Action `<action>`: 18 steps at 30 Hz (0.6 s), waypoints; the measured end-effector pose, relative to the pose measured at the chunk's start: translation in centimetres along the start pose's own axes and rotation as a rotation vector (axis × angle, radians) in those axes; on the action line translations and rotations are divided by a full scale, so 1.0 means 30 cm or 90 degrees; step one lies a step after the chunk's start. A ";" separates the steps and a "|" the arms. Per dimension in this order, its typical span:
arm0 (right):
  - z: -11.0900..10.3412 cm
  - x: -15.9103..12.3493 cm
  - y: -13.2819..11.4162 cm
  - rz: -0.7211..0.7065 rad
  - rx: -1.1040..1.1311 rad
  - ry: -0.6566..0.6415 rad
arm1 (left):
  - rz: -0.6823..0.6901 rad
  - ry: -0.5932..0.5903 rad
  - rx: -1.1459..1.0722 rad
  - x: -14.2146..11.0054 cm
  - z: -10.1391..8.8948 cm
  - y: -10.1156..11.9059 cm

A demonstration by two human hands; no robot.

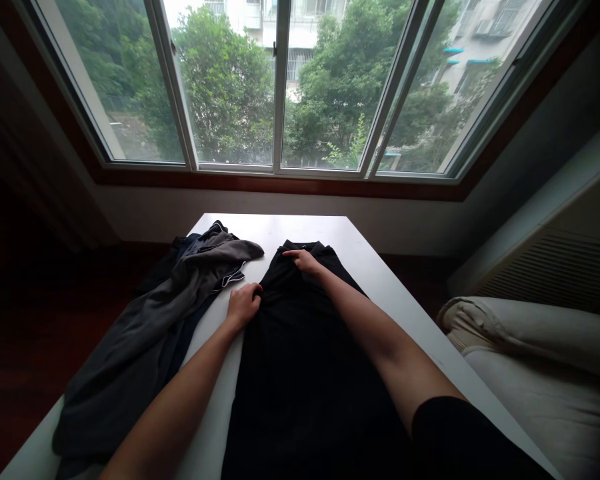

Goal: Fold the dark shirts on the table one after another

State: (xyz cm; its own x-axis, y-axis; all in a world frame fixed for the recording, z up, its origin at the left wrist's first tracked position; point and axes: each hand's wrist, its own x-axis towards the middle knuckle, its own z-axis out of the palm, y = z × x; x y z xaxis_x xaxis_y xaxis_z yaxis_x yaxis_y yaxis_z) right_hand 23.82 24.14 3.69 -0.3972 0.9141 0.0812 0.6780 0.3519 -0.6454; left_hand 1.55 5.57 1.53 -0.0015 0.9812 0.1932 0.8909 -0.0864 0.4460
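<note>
Black trousers (300,373), or a similar long black garment, lie spread lengthwise over a white table (325,225). The waistband-like end points toward the window. On the garment's left edge, my left hand (245,305) has its fingers curled closed around the cloth. My right hand (306,260) rests on the upper part, just below the band, with a finger stretched out to the left. Its other fingers are partly hidden. My right forearm crosses over the garment's right side, covering some of it.
Left on the table lies a loose pile of grey and dark blue clothes (180,313), hanging over the edge. A sliding window (279,87) is beyond the table's far end. A pale padded seat (535,373) stands at the right, near a slatted panel (565,267).
</note>
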 end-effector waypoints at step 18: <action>0.231 0.008 -0.052 -0.048 -0.269 -0.069 | 0.001 0.021 0.033 -0.005 0.002 -0.022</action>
State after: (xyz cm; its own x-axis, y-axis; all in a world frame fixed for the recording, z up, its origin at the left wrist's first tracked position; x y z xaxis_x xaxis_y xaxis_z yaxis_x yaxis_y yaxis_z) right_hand 18.38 22.42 -0.54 -0.5026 0.8643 0.0210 0.8290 0.4887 -0.2721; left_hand 1.01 5.49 1.15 -0.0138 0.9746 0.2234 0.9135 -0.0785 0.3992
